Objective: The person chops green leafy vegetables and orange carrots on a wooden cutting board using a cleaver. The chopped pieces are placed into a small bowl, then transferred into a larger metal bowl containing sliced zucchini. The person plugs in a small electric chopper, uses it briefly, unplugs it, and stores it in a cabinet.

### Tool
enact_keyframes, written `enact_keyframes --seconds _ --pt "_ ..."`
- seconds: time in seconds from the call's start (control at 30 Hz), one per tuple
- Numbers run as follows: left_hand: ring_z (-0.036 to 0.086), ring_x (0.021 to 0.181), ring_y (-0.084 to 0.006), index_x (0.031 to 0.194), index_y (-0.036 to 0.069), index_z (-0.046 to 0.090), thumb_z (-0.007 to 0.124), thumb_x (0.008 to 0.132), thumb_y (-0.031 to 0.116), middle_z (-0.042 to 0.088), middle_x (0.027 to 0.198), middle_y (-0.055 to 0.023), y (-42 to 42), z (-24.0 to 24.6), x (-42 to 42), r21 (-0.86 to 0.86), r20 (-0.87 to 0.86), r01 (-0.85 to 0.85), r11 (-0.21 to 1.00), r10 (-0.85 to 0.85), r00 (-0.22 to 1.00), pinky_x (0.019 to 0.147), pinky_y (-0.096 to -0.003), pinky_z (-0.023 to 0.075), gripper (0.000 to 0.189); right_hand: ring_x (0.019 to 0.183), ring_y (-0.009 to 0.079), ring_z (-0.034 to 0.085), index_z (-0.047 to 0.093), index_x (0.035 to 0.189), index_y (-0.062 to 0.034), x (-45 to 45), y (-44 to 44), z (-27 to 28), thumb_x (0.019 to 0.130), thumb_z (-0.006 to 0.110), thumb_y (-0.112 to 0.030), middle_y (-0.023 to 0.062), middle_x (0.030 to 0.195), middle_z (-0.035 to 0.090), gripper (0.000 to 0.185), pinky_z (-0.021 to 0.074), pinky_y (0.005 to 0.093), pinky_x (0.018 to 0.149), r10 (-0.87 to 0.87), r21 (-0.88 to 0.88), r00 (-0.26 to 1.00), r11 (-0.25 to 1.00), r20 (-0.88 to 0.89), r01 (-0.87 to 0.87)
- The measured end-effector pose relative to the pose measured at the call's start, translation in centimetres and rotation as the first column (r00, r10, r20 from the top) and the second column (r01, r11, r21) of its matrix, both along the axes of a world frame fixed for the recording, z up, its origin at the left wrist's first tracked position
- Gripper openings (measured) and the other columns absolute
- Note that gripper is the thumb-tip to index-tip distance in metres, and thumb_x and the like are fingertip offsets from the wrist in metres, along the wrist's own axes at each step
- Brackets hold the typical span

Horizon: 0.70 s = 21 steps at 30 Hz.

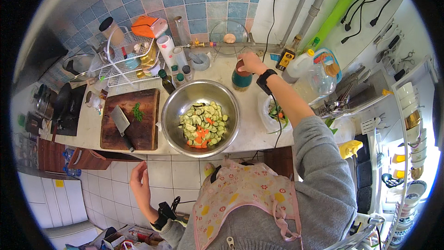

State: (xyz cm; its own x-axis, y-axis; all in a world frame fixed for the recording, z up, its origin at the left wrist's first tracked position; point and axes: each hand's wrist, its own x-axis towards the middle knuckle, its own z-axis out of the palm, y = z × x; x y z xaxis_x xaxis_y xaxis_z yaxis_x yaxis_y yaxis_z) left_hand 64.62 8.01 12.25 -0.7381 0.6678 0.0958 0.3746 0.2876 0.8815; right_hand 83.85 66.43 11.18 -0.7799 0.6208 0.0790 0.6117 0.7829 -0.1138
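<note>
My right hand [250,63] reaches across the counter. Its fingers close over the reddish-brown top of a jar [241,78] with a dark green band, which stands on the worktop. My left hand [139,180] hangs in front of the counter edge, holding nothing, its fingers slightly bent and apart. Straight before me is a large stainless steel bowl [166,118]. Sliced zucchini [204,118] and orange carrot pieces [199,139] lie in it. Left of the bowl a dark wooden cutting board [111,135] carries a cleaver [120,119] and a sprig of green herb [138,112].
Several small bottles [180,78] and a mortar [200,62] stand behind the bowl. A white wire rack [130,47] is at the back left. A plastic bag of scraps [274,114] sits under my right forearm. A black cord [274,14] hangs down to the worktop.
</note>
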Motion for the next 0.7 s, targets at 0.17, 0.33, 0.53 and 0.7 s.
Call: enact_keyframes --seconds 0.17,0.33,0.53,0.7 --pt "0.061 0.107 -0.0207 0.121 -0.002 0.058 0.052 0.095 0.001 0.063 0.117 -0.0125 -0.8 -0.2 0.4 0.002 0.009 -0.024 1.0 0.024 1.0 0.095 -0.0321 0.0465 0.027 0.098 0.0371 0.063 0.064 0.117 -0.0085 0.7 0.2 0.4 0.072 0.079 -0.033 0.0212 0.103 0.065 0.053 0.0534 0.0459 0.081 -0.007 0.058 0.992 0.998 -0.126 0.014" --pt "0.061 0.108 -0.0209 0.121 -0.002 0.058 0.052 0.095 0.0 0.063 0.117 -0.0126 -0.3 0.1 0.7 -0.015 -0.001 -0.025 1.0 0.025 1.0 0.096 -0.032 0.0463 0.028 0.09 0.0355 0.066 0.068 0.098 -0.0019 -0.6 -0.8 0.0 0.069 0.081 -0.036 0.0203 0.091 0.068 0.047 0.0545 0.0438 0.077 -0.108 0.05 0.994 0.993 -0.004 0.108" --pt "0.061 0.108 -0.0207 0.121 -0.002 0.058 0.051 0.095 0.0 0.064 0.117 -0.0128 1.1 0.3 0.9 -0.027 0.003 -0.026 0.999 0.026 1.0 0.096 -0.0318 0.0465 0.027 0.085 0.0338 0.067 0.069 0.086 0.002 -1.2 -0.4 -0.1 0.065 0.084 -0.039 0.0197 0.086 0.069 0.048 0.0552 0.0411 0.075 -0.092 0.096 0.995 0.991 0.027 0.089" --pt "0.061 0.108 -0.0204 0.121 -0.002 0.058 0.051 0.095 -0.001 0.064 0.116 -0.0129 1.6 0.0 1.0 0.031 0.019 -0.012 0.999 0.011 1.0 0.095 -0.0316 0.0471 0.027 0.086 0.0336 0.067 0.068 0.085 0.0026 -0.8 -1.1 -0.1 0.067 0.083 -0.039 0.0196 0.088 0.069 0.048 0.0554 0.0402 0.075 -0.132 0.084 0.991 0.988 0.014 0.13"
